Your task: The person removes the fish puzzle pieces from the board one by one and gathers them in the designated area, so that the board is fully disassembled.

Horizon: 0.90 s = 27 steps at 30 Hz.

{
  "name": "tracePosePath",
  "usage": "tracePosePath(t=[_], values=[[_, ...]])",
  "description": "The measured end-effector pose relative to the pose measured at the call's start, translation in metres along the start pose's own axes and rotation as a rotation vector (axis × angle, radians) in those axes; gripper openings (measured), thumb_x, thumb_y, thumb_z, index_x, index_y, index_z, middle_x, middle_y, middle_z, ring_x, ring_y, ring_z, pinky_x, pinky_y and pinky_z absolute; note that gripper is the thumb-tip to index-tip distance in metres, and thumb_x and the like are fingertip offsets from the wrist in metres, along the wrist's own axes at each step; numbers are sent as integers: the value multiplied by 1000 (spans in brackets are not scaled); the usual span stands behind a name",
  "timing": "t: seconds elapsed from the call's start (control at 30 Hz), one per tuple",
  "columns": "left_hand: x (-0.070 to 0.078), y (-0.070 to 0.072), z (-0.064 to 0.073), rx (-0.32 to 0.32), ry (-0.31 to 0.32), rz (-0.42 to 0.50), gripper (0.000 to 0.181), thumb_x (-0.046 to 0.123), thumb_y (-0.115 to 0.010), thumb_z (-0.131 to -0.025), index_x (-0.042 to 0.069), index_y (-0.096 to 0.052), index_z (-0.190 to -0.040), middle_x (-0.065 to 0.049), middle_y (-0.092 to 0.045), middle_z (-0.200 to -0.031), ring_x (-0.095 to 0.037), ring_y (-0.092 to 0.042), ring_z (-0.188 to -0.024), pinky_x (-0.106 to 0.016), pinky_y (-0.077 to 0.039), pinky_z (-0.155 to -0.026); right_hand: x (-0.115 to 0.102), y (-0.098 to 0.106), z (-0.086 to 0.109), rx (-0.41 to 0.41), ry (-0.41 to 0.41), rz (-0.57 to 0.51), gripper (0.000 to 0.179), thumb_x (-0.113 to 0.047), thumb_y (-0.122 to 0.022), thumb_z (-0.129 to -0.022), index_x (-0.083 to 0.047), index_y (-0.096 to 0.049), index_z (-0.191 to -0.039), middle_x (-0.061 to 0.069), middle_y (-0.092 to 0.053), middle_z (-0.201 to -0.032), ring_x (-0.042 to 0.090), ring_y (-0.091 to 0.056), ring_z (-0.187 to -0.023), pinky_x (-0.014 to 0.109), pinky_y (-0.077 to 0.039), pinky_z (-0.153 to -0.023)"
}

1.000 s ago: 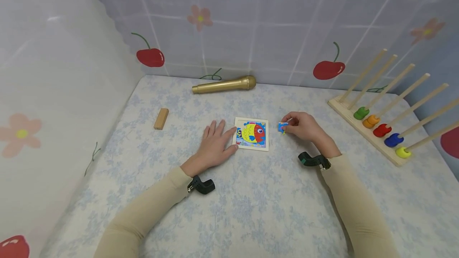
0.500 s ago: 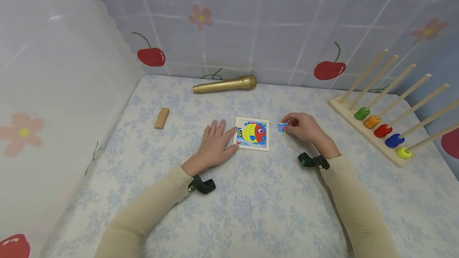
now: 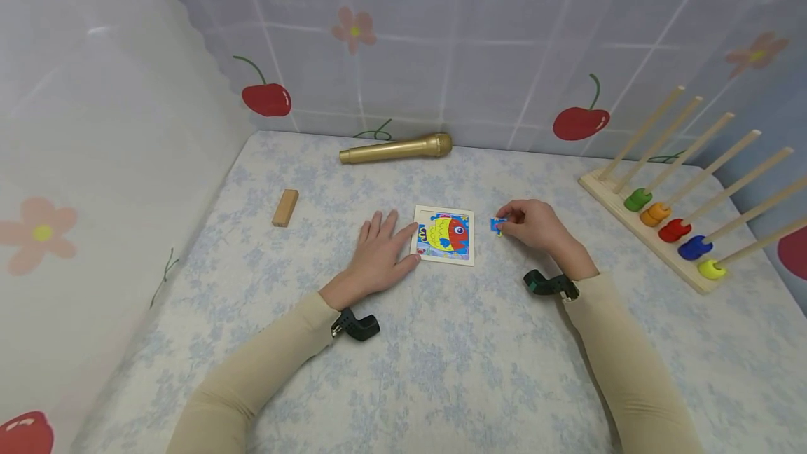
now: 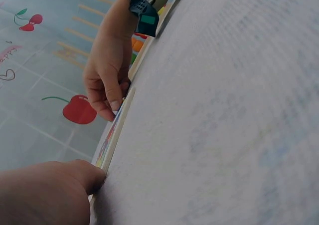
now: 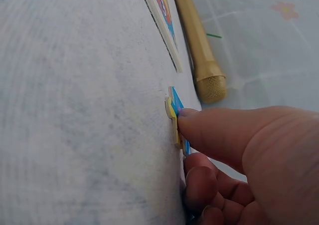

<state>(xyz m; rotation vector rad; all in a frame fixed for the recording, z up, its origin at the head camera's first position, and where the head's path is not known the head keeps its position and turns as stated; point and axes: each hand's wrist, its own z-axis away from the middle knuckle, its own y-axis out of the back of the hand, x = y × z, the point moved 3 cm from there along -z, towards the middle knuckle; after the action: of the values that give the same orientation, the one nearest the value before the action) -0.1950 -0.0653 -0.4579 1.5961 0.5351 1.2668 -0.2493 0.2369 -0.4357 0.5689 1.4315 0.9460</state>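
A square fish puzzle in a pale wooden frame (image 3: 472, 249) lies flat on the table, its upper left corner bare of picture. My left hand (image 3: 376, 258) rests palm down with fingers spread, thumb and index finger touching the frame's left edge. Just right of the frame, my right hand (image 3: 532, 223) pinches a small blue puzzle piece (image 3: 496, 224) with a bit of yellow. In the right wrist view the thumb presses on this puzzle piece (image 5: 175, 105), which stands tilted close over the cloth. The other fingers are curled beneath the thumb.
A gold toy microphone (image 3: 394, 150) lies at the back of the table. A wooden block (image 3: 286, 208) is at the left. On the right stands a wooden peg rack (image 3: 649, 233) with coloured beads on several upright rods. A patterned curtain (image 3: 403, 40) hangs behind.
The puzzle piece has tilted slightly between my right fingers, and that hand has barely shifted. My left hand and the framed puzzle stay in place.
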Motion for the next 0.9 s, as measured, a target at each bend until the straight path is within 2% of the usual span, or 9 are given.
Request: tracePosePath(t=[0.27,0.63,0.9], values=[[0,0,1,0,-1,0,62,42,-55,-101,18,-43,-157,-23,-19,-169,-48,-4,-158,-65,-8,-125,0,0,1,-4,-3,-13,22,-12,-68,-93,1,-71,-110,12,-63,-87,24,-53,-79,31,-42,-70],[0,0,1,8,-5,5,62,42,-54,-101,18,-44,-157,-24,-19,-169,-49,-4,-158,-65,-8,-124,1,2,1,-7,-55,-48,24,-16,-63,-99,-1,-69,-116,12,-63,-91,23,-54,-81,31,-44,-71],[1,1,1,11,-6,7,61,41,-54,-101,18,-44,-156,-24,-20,-169,-49,-5,-158,-65,-8,-124,1,3,0,-16,-14,-46,26,-15,-71,-92,1,-71,-112,12,-63,-90,23,-53,-81,30,-43,-70]])
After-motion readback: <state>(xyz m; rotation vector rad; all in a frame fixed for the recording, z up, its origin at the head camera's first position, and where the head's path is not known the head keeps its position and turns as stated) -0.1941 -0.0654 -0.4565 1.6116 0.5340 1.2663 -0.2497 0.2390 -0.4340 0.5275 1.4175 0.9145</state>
